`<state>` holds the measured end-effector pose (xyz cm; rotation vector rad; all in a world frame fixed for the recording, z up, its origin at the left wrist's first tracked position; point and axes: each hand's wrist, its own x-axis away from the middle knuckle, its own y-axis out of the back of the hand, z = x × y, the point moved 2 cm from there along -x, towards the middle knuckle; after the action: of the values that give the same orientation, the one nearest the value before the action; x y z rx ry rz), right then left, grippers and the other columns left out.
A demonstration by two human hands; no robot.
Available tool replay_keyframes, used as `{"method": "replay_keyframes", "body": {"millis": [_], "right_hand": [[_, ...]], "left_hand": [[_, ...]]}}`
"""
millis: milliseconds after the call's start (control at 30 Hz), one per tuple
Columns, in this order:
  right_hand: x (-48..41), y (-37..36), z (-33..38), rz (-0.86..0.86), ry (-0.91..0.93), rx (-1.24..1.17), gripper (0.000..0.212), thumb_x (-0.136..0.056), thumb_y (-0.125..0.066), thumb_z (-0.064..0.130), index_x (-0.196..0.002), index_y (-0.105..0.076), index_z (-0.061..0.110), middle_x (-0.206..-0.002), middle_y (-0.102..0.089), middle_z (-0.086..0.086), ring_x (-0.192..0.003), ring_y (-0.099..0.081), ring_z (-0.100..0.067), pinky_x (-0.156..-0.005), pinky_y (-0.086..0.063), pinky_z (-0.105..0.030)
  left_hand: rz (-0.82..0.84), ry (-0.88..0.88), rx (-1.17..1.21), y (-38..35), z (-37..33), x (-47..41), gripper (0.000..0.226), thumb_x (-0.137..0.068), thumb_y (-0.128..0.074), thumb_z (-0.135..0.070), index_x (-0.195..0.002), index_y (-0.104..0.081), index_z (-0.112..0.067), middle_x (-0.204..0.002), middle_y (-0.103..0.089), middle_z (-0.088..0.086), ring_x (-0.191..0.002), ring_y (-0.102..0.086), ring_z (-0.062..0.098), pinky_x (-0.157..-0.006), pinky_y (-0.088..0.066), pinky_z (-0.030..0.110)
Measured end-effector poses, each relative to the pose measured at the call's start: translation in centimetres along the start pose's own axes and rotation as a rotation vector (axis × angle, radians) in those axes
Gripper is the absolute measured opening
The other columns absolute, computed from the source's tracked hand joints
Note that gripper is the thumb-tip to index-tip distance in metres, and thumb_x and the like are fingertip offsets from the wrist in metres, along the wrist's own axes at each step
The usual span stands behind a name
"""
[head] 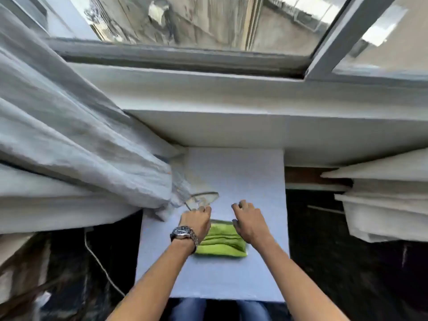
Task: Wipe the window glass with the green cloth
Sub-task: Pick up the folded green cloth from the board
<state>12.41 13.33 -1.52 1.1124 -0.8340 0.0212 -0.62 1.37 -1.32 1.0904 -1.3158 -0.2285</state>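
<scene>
The wiping is not yet starting: the green cloth (221, 243) is lying folded on the white worktop (254, 181), well below the window glass (196, 19), so picking it up and all the wiping are remaining. The left hand (195, 222) and right hand (249, 222) are hovering palm-down on either side of the cloth's far edge, forearms reaching forward; each grip is loosely curled and holding nothing.

Cloth (221, 243): on table (243, 172), near edge, between both hands.
Window (208, 19): far, beyond sill (254, 98).
Curtain (69, 135): left.
</scene>
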Motion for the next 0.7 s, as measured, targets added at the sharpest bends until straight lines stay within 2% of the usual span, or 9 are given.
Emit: {"method": "replay_keyframes", "body": {"millis": [133, 233, 267, 333, 367, 400, 500, 633, 700], "right_hand": [[-2.4, -8.9, -1.1, 0.170, 0.040, 0.081, 0.040, -0.097, -0.041, 0.007, -0.136, -0.046, 0.008, -0.135, -0.053, -0.014, -0.123, -0.051, -0.034, -0.095, -0.045, -0.044], [-3.7, -12.6, -1.9, 0.129, 0.101, 0.151, 0.036, -0.086, -0.060, 0.010, -0.122, -0.058, 0.008, -0.120, -0.063, -0.012, -0.113, -0.059, -0.033, -0.089, -0.049, -0.041], [-3.8, -13.2, -2.0, 0.101, 0.115, 0.190, 0.035, -0.075, -0.073, 0.014, -0.110, -0.065, 0.011, -0.105, -0.069, -0.009, -0.100, -0.066, -0.029, -0.080, -0.053, -0.036], [-3.7, -14.0, -2.3, 0.100, 0.103, 0.277, 0.035, -0.047, -0.089, 0.020, -0.078, -0.071, 0.018, -0.070, -0.071, 0.001, -0.069, -0.069, -0.018, -0.058, -0.053, -0.026], [-3.6, -14.0, -2.3, 0.074, 0.093, 0.294, 0.034, -0.042, -0.091, 0.020, -0.069, -0.070, 0.018, -0.062, -0.068, 0.002, -0.063, -0.067, -0.016, -0.053, -0.051, -0.024], [-3.4, -13.8, -2.3, 0.029, 0.095, 0.303, 0.032, -0.043, -0.091, 0.021, -0.066, -0.070, 0.019, -0.060, -0.068, 0.002, -0.063, -0.067, -0.015, -0.051, -0.051, -0.024], [-2.4, -12.4, -1.9, 0.043, 0.084, 0.264, 0.023, -0.060, -0.086, 0.019, -0.078, -0.073, 0.021, -0.083, -0.070, 0.000, -0.079, -0.068, -0.019, -0.062, -0.054, -0.027], [-0.1, -7.3, -2.7, 0.137, -0.008, -0.192, 0.026, -0.082, -0.066, 0.023, -0.107, -0.060, 0.015, -0.105, -0.061, -0.004, -0.111, -0.056, -0.029, -0.093, -0.043, -0.038], [1.7, -2.6, -3.1, 0.187, -0.066, -0.539, 0.018, -0.087, -0.062, 0.019, -0.104, -0.056, 0.023, -0.089, -0.059, 0.003, -0.097, -0.060, -0.024, -0.094, -0.044, -0.039]], "left_hand": [[0.123, 0.006, 0.003, -9.4, -0.3, -3.0, 0.047, -0.098, -0.044, -0.016, -0.144, -0.036, -0.012, -0.143, -0.049, 0.013, -0.117, -0.062, 0.037, -0.083, -0.055, 0.048], [0.148, 0.040, 0.029, -14.6, -0.2, -4.5, 0.069, -0.097, -0.057, -0.022, -0.155, -0.022, -0.009, -0.152, -0.040, 0.015, -0.122, -0.057, 0.035, -0.087, -0.055, 0.046], [0.133, 0.050, 0.009, -15.6, -0.3, -4.6, 0.073, -0.094, -0.064, -0.025, -0.154, -0.025, -0.007, -0.147, -0.045, 0.015, -0.120, -0.058, 0.033, -0.088, -0.054, 0.044], [0.131, 0.058, -0.054, -16.1, -0.6, -4.7, 0.072, -0.077, -0.081, -0.028, -0.139, -0.051, -0.006, -0.118, -0.066, 0.012, -0.100, -0.067, 0.027, -0.075, -0.057, 0.039], [0.086, 0.051, -0.125, -15.7, -1.1, -4.5, 0.063, -0.068, -0.085, -0.024, -0.125, -0.064, -0.009, -0.103, -0.071, 0.008, -0.090, -0.070, 0.024, -0.067, -0.056, 0.036], [0.092, 0.049, -0.153, -15.4, -1.5, -4.2, 0.050, -0.072, -0.080, -0.017, -0.119, -0.066, -0.011, -0.101, -0.070, 0.008, -0.092, -0.069, 0.026, -0.068, -0.055, 0.036], [0.223, 0.065, -0.073, -15.1, -2.4, -2.9, 0.043, -0.088, -0.045, 0.004, -0.129, -0.050, -0.007, -0.131, -0.054, 0.015, -0.123, -0.050, 0.036, -0.092, -0.045, 0.045], [0.192, 0.123, -0.023, -9.8, -1.6, -0.5, 0.051, -0.079, -0.055, 0.006, -0.126, -0.055, -0.014, -0.136, -0.053, 0.010, -0.132, -0.040, 0.035, -0.100, -0.039, 0.044], [0.157, 0.147, 0.067, -5.6, -0.7, 1.5, 0.051, -0.079, -0.057, 0.003, -0.124, -0.056, -0.021, -0.136, -0.056, 0.004, -0.136, -0.034, 0.032, -0.103, -0.033, 0.042]]}}
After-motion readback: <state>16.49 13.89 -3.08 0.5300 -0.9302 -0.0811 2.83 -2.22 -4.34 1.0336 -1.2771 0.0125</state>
